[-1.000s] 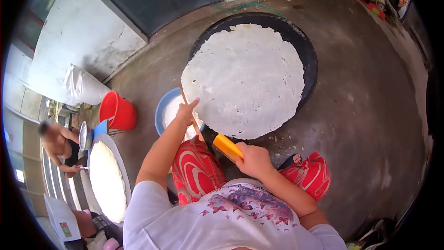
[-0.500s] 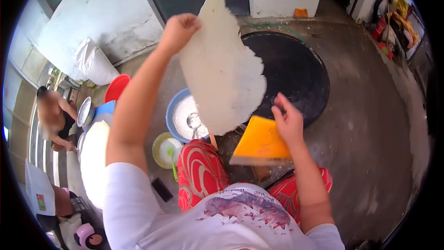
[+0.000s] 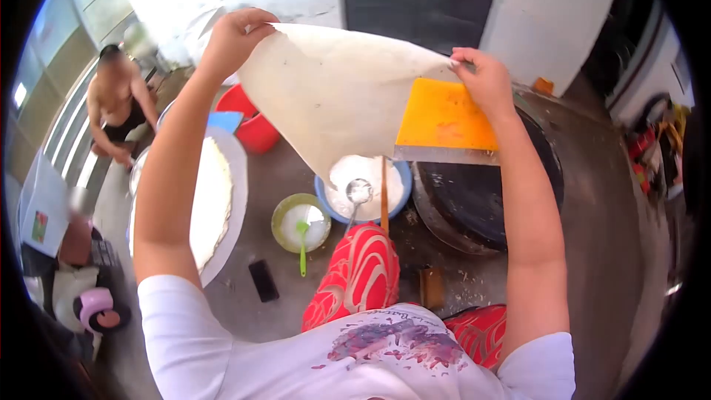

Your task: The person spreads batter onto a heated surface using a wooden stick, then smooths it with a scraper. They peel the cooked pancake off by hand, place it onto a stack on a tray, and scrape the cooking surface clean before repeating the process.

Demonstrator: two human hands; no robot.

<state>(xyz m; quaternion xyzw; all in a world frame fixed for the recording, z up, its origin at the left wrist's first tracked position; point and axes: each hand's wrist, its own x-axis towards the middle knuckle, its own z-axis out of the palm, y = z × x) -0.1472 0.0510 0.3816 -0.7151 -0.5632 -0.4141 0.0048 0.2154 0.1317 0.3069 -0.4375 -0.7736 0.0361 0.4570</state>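
Note:
A large thin pancake (image 3: 326, 89) hangs in the air, pale and floppy, stretched between my two hands. My left hand (image 3: 241, 41) pinches its upper left edge. At the upper right corner, my right hand (image 3: 485, 78) pinches it too. A yellow scraper (image 3: 448, 115) with a pale straight edge hangs from my right hand, in front of the pancake's right part. Below and to the right lies the round black griddle (image 3: 481, 200), partly hidden by the scraper and my right arm. The pancake's lower tip hangs by a blue basin (image 3: 406, 185) of white batter or flour.
In the basin are a ladle (image 3: 359, 191) and a flat wooden stick (image 3: 384, 196). A pale stack of sheets (image 3: 213, 207) lies at left, near a green bowl (image 3: 278, 231), a phone (image 3: 263, 280) and a red bucket (image 3: 255, 130). Another person (image 3: 117, 104) crouches at far left.
My right hand has risen to the pancake's right corner and taken hold of it, carrying the scraper along. The pancake is now spread sideways and farther left, away from the griddle. The view has turned left.

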